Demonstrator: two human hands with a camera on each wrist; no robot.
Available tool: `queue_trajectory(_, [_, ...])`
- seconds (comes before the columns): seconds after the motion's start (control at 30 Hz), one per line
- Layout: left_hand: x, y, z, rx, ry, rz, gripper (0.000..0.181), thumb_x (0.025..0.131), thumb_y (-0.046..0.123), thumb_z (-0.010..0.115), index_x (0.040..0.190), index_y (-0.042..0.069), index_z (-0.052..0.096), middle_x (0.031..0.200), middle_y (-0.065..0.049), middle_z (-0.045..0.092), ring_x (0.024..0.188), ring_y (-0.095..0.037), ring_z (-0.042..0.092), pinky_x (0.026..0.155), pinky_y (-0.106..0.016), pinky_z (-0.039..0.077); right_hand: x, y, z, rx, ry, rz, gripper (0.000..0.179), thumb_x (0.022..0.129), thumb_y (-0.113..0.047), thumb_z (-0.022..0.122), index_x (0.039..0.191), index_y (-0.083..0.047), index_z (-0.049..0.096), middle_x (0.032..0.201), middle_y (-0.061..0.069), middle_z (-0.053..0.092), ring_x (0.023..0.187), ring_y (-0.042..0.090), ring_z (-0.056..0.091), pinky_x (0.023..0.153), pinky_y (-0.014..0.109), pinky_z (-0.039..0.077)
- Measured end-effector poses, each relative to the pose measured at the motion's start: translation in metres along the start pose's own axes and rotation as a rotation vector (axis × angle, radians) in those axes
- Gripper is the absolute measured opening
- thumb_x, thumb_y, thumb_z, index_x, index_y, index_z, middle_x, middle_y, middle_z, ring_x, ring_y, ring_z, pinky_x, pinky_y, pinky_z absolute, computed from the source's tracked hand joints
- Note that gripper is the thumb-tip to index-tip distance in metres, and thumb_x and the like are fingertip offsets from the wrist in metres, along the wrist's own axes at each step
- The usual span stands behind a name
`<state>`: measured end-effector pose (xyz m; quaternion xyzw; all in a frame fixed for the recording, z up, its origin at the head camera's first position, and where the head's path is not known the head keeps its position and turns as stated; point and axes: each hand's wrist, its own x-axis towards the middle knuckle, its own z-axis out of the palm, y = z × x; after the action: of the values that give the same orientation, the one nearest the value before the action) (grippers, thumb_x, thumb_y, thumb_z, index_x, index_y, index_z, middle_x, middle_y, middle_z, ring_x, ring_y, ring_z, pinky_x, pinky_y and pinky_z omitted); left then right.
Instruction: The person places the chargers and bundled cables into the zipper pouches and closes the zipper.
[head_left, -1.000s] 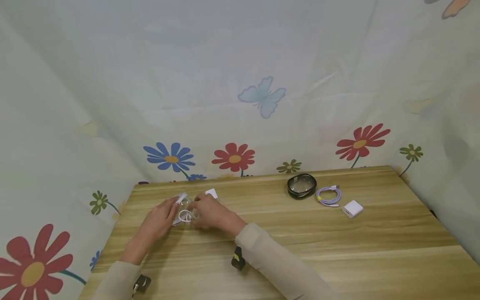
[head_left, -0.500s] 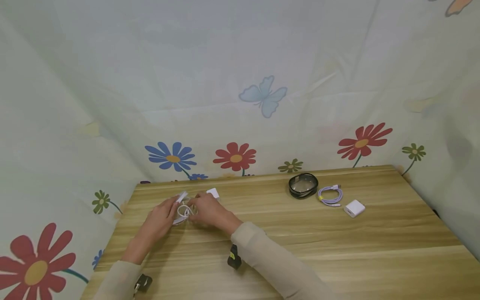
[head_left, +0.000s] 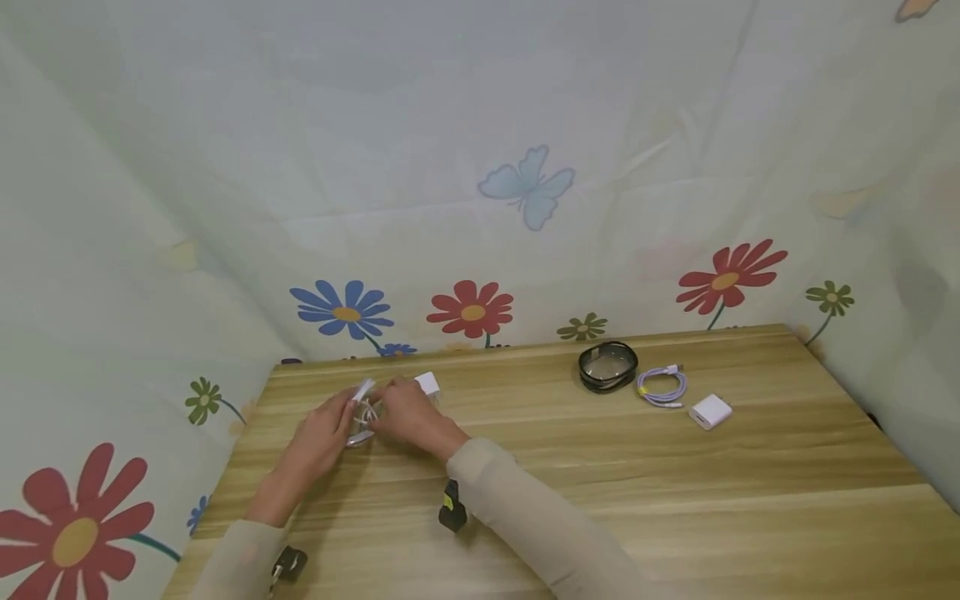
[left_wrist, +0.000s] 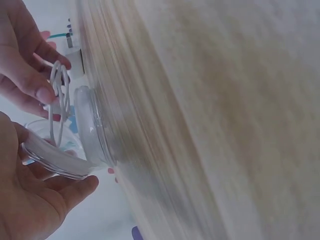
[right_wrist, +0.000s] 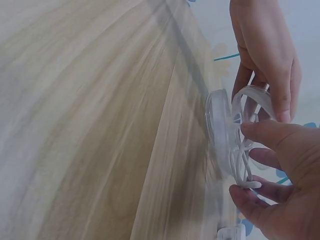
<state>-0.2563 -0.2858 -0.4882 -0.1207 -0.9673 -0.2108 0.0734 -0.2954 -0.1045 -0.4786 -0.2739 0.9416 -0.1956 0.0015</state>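
My left hand (head_left: 318,433) grips the raised lid (left_wrist: 57,159) of a clear round plastic case between thumb and fingers. The case's lower half (right_wrist: 218,127) stands on the wooden table, joined to the lid along one side. My right hand (head_left: 411,412) pinches a coiled white charging cable (right_wrist: 240,162) between thumb and fingers, right at the case's opening. In the left wrist view the coil hangs in front of the lid. Just beyond the right hand sits a white charger plug (head_left: 428,384), partly covered by that hand in the head view.
Towards the back right of the wooden table (head_left: 570,500) lie a black-rimmed clear case (head_left: 607,379), a coiled lilac cable (head_left: 662,387) with a yellow tie and a second white charger plug (head_left: 710,412). A flowered cloth (head_left: 420,208) hangs behind the table.
The right hand and the white cable have moved slightly left, closer to the left hand and the case. The left hand keeps its hold on the lid.
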Motion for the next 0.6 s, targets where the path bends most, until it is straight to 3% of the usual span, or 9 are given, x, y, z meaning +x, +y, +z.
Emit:
queue_trajectory(0.37, [-0.0016, 0.0014, 0.0000, -0.006, -0.003, 0.001, 0.050, 0.113, 0.034, 0.031, 0.148, 0.003, 0.050, 0.141, -0.026, 0.061, 0.126, -0.050, 0.060, 0.099, -0.066, 0.050, 0.0094, -0.0051, 0.0084, -0.028, -0.006, 0.005, 0.040, 0.087, -0.041, 0.080, 0.121, -0.020, 0.076, 0.111, -0.004, 0.078, 0.112, 0.015, 0.064, 0.104, 0.030, 0.048])
queue_trajectory(0.6, [0.0017, -0.0026, 0.0029, -0.003, 0.014, 0.001, 0.049, 0.113, 0.033, 0.031, 0.148, 0.003, 0.050, 0.143, -0.027, 0.059, 0.128, -0.051, 0.058, 0.102, -0.066, 0.048, 0.0094, -0.0033, 0.0099, 0.023, -0.041, -0.010, 0.068, 0.084, -0.039, 0.085, 0.143, -0.016, 0.060, 0.135, 0.007, 0.068, 0.128, 0.023, 0.061, 0.110, 0.033, 0.048])
